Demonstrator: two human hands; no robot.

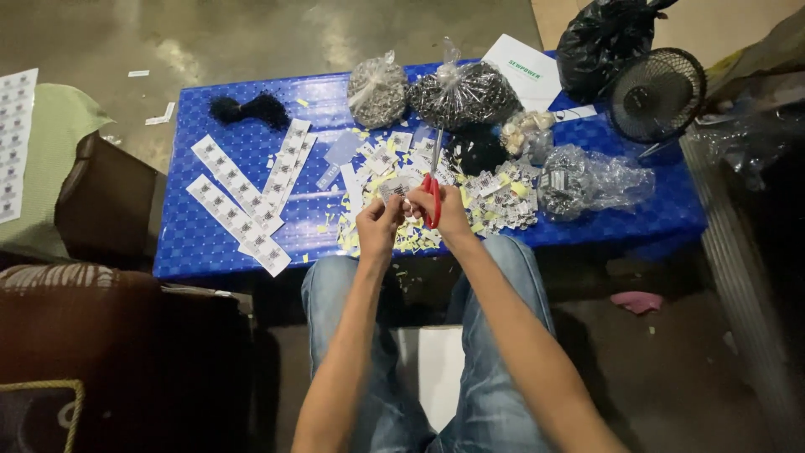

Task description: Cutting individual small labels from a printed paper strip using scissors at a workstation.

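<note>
My right hand (pixel 449 211) grips red-handled scissors (pixel 433 195), blades pointing away from me over the low blue table (pixel 201 243). My left hand (pixel 379 220) pinches a small white printed label (pixel 392 190) right beside the blades. Below and around both hands lies a heap of cut labels and yellowish paper scraps (pixel 394 235). Long uncut label strips (pixel 235 205) lie in rows on the table's left half.
Clear bags of small dark and silvery parts (pixel 461 92) sit at the table's far edge, a crumpled plastic bag (pixel 591 180) at right. A small black fan (pixel 654 92) and a black bag (pixel 599 38) stand at the far right. Brown seats (pixel 105 201) stand at left.
</note>
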